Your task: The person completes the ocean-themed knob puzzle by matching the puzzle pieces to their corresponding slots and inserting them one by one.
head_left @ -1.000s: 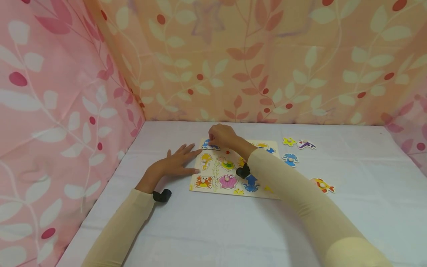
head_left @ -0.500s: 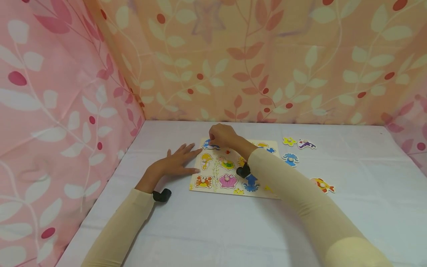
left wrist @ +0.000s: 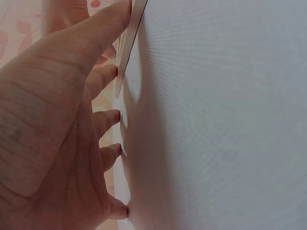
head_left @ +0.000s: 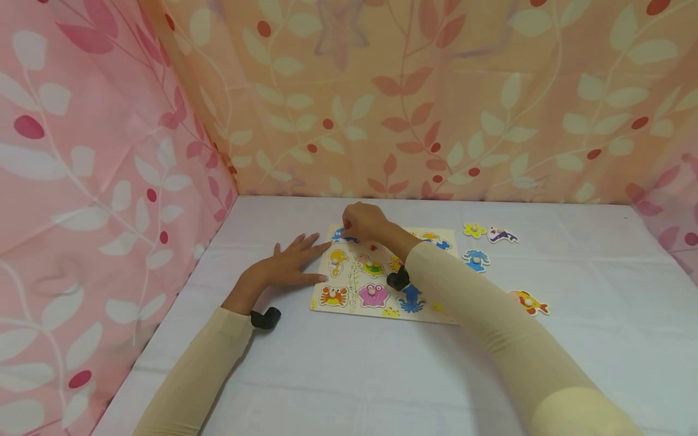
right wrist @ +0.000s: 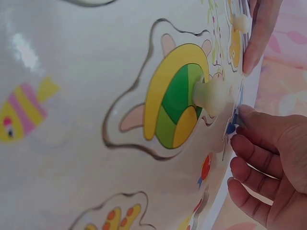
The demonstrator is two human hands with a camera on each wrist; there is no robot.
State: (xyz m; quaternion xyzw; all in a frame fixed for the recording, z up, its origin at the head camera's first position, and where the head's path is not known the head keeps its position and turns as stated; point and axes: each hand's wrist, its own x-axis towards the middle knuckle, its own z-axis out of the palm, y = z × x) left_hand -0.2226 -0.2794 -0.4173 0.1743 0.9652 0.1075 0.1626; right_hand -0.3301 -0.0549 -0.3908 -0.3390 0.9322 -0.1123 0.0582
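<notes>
My right hand pinches a blue puzzle piece at the far left corner of a wooden knob puzzle board. In the right wrist view, thumb and index finger meet at that blue piece, which lies close on the board; its knob is hidden by them. Flat and spread, my left hand rests at the board's left side, thumb and index fingertips right at its edge. In the left wrist view its other fingertips touch the white cloth. A seahorse, turtle, crab and pink shell sit in the board.
Right of the board lie a yellow starfish piece, a purple-and-white dolphin-like piece, a blue squid-like piece and a yellow-red fish piece. Patterned curtains hang behind and beside the white table.
The blue piece under my right fingers shifts very slightly at the board's corner. Both hands otherwise keep their places.
</notes>
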